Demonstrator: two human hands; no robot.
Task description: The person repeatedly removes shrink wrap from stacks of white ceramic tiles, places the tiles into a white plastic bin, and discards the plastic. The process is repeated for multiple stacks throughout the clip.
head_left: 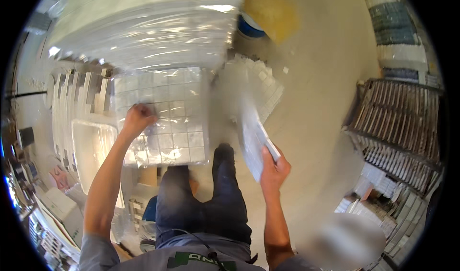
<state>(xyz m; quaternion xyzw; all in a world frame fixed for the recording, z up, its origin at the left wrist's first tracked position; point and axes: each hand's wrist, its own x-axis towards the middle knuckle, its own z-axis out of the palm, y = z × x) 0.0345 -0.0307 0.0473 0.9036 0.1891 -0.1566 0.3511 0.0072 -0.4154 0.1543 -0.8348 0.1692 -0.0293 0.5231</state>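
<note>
Gripping the near end of a pale flat panel (254,144), the person's right hand (275,169) has its fingers closed firmly on it. In the head view the panel stands tilted, and its far end smears into blur, so I can't make out where it stops. Just past it, partly covered, lies a sheet of small pale tiles (270,92). The left hand (139,118) is over a film-wrapped block of pale square tiles (179,109); its fingers are curled and bunched, and from here I can't tell whether they pinch the film or merely touch it. Glare washes out some joints between the tiles. Beyond, a large wrapped load (148,36) runs off the top edge. Over on the left, the forearm (106,189) hides part of a white tray (91,144). A pale blur (347,242) at lower right is beyond naming.
</note>
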